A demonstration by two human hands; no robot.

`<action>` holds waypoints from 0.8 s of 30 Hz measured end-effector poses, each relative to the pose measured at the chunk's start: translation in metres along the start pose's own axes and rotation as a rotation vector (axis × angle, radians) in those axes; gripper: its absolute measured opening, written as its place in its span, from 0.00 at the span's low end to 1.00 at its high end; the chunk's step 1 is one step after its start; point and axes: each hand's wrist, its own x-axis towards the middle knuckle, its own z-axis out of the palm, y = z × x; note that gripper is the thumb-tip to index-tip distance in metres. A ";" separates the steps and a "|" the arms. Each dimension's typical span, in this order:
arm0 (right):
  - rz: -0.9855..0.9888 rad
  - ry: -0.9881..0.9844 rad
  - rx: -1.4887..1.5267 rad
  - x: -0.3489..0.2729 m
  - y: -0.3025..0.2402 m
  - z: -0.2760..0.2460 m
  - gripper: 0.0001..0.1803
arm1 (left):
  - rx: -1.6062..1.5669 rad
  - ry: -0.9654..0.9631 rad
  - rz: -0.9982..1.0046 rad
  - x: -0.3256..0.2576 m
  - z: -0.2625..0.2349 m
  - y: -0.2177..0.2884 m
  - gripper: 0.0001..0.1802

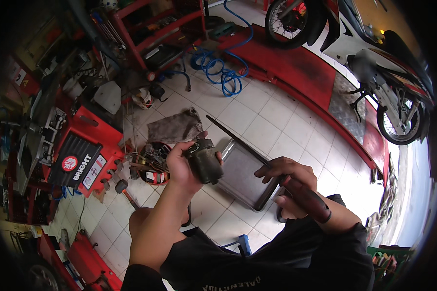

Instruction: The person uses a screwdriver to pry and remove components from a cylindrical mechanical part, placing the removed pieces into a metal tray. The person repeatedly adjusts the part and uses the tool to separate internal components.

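My left hand (182, 162) is closed around a dark, grimy cylindrical metal part (206, 162), which has a narrower, uneven upper end. What kind of part it is, I cannot make out. In my right hand (294, 177) is a long, dark, tapering tool that looks like a file (235, 138). My fingers wrap its reddish-brown handle (308, 199), and its thin tip points up and to the left, beyond the metal part. File and part are apart. Below both hands, a shallow grey metal tray (235, 196) lies on the tiled floor.
A crumpled grey rag (175, 125) and a container of loose tools (155, 162) lie left of the tray. A hammer (125, 191) rests near my left leg. Farther off are a red machine (94, 145), a coiled blue hose (218, 72), and a motorcycle (374, 63) on a red lift (296, 72).
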 end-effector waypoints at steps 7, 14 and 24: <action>-0.124 -0.037 -0.149 -0.002 0.002 0.005 0.22 | -0.181 0.280 0.042 0.004 -0.004 0.004 0.20; -0.080 -0.146 -0.135 0.001 -0.002 0.019 0.22 | -0.198 0.389 0.092 0.006 -0.005 0.006 0.25; -0.088 -0.183 -0.184 -0.002 0.002 0.025 0.25 | -0.097 0.384 0.135 0.006 -0.001 0.003 0.22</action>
